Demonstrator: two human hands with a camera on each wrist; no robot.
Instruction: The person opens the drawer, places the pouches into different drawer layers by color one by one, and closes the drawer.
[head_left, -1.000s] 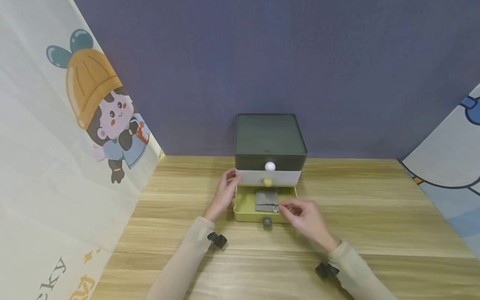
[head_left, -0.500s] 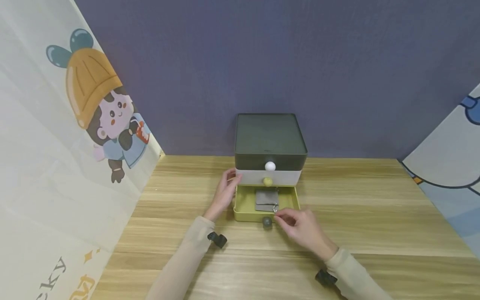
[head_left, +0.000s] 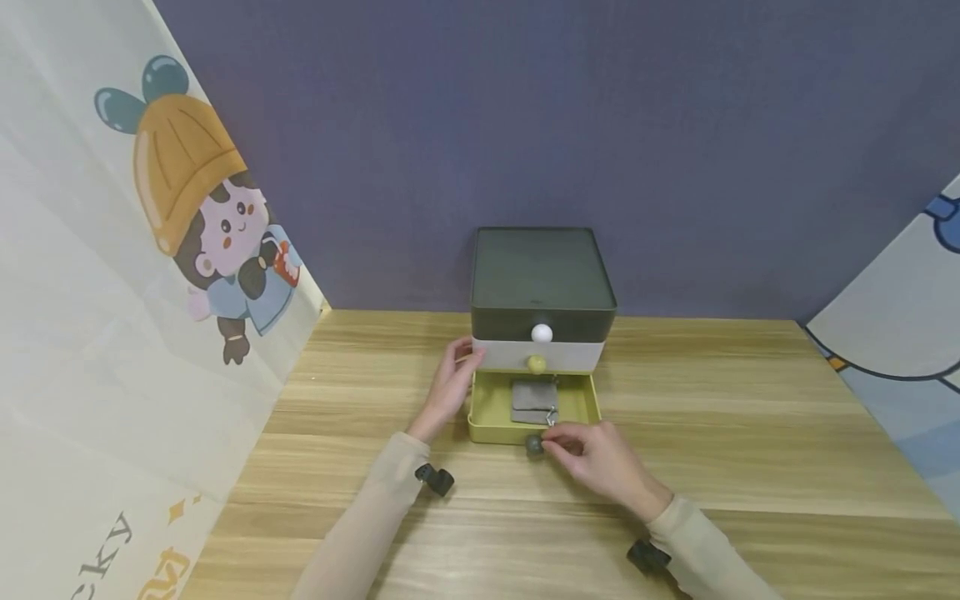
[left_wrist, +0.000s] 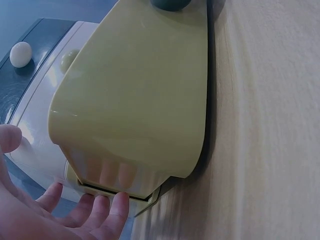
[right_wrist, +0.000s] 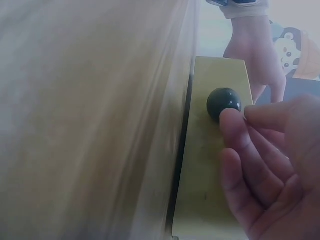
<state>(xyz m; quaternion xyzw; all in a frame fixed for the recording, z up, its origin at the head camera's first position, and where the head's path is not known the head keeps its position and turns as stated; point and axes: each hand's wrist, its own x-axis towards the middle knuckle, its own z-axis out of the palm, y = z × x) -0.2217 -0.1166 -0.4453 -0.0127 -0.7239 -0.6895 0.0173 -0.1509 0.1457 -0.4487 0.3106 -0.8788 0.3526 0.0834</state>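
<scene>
Small three-tier plastic drawer cabinet (head_left: 542, 283) standing on the light wooden table (head_left: 750, 433), back against the purple wall (head_left: 525, 108): dark green top tier with a white round knob (head_left: 541, 334), white middle tier with a yellow round knob (head_left: 536, 364), and an olive-yellow bottom drawer (head_left: 487, 412) pulled out toward the person.

Inside the open drawer, a folded grey cloth pouch (head_left: 534, 400) lying flat, with a small metal clasp (head_left: 551, 416) at its near right corner.

Right hand (head_left: 596, 458) at the drawer front, fingers curled, fingertips (right_wrist: 232, 120) touching the dark green round knob (head_left: 533, 444) from the right side; from the right wrist view the index tip rests against the knob, thumb hidden, so a full pinch cannot be told.

Left hand (head_left: 450, 387) against the left side of the cabinet, fingers (left_wrist: 107, 212) straight and relaxed, pressed along the lower edge of the cabinet beside the open drawer, thumb up at the white tier's corner.

Beige sleeves on both forearms, a black wrist-mounted clip (head_left: 435, 479) at the left cuff and another (head_left: 647, 557) at the right.

Cartoon-printed cloth panel (head_left: 150, 250) on the left, a second printed panel (head_left: 892, 333) on the right.
</scene>
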